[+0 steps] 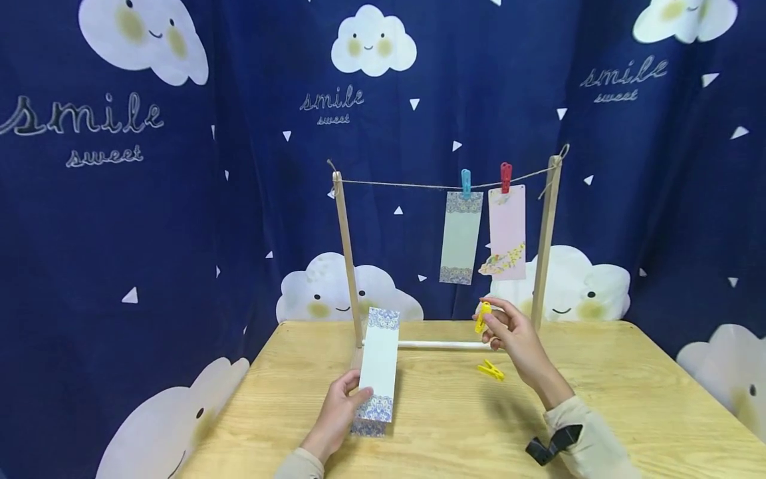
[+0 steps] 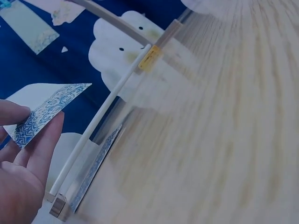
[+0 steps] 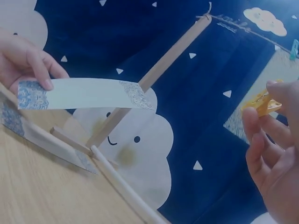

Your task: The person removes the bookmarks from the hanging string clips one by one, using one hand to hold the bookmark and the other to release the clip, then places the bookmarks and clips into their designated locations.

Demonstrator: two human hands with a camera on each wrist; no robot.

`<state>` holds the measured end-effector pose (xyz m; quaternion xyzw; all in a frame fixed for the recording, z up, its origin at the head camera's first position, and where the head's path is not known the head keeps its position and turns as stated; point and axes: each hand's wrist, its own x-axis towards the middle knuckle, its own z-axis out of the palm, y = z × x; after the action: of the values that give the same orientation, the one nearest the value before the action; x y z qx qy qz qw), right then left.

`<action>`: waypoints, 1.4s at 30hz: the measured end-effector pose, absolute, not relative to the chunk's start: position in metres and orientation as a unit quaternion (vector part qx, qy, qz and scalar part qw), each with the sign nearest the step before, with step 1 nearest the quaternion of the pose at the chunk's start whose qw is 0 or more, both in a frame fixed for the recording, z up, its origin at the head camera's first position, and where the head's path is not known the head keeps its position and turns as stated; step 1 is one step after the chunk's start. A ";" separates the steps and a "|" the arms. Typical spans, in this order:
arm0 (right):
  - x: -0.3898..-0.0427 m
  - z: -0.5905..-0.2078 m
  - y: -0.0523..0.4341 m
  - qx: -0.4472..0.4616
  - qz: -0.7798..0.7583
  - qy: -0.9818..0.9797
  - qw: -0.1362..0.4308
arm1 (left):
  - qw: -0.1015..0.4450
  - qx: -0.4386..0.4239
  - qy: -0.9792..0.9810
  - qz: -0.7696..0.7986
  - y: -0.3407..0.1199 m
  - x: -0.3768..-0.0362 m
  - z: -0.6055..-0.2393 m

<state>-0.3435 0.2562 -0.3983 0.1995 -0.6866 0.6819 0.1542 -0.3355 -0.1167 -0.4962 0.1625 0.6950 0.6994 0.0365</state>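
Bookmark (head view): left hand (image 1: pixel 335 416) pinches a pale card with blue patterned ends (image 1: pixel 379 372) by its lower edge, holding it upright just above the table (image 1: pixel 598 399), in front of the rack's left post (image 1: pixel 347 253).
Stack under it: more cards of the same kind (image 1: pixel 368 426) lie on the table below the held one.
Right hand (image 1: pixel 514 339): raised near the rack's right post (image 1: pixel 546 239), grip closed on a yellow clothespin (image 1: pixel 482 317) at the fingertips.
Spare pin: second yellow clothespin (image 1: pixel 491 370) lies on the table just beside the right wrist.
Line: twine (image 1: pixel 419 186) runs between the posts; a blue pin (image 1: pixel 465 181) holds a greenish card (image 1: pixel 461 238), a red pin (image 1: pixel 505 176) holds a pink card (image 1: pixel 507 233) next to it.
Base: white rod (image 1: pixel 443 344) joins the posts at table level.
Backdrop: dark blue curtain with clouds (image 1: pixel 149 199).

Left wrist view: thumb and finger (image 2: pixel 32 144) pinch the patterned end of the card (image 2: pixel 46 109); white rod (image 2: pixel 100 119) runs along the table edge; a card (image 2: pixel 96 168) lies flat by the rod. Yellow pin (image 2: pixel 149 57) shows blurred far along the rod.

Right wrist view: fingers (image 3: pixel 261 130) grip the yellow clothespin (image 3: pixel 261 102); the other hand (image 3: pixel 23 60) holds the card (image 3: pixel 84 93) level across the frame, before the left post (image 3: pixel 154 77); stacked cards (image 3: pixel 32 130) on the table below.
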 end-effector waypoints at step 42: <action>-0.367 -0.510 0.326 0.012 0.429 -0.875 0.225 | 0.021 0.203 0.774 0.599 -0.128 -0.326 -0.501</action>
<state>-0.3675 0.3258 -0.5101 0.0123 -0.8748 0.4287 0.2254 -0.3261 -0.1277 -0.5009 0.2025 0.7745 0.5990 0.0206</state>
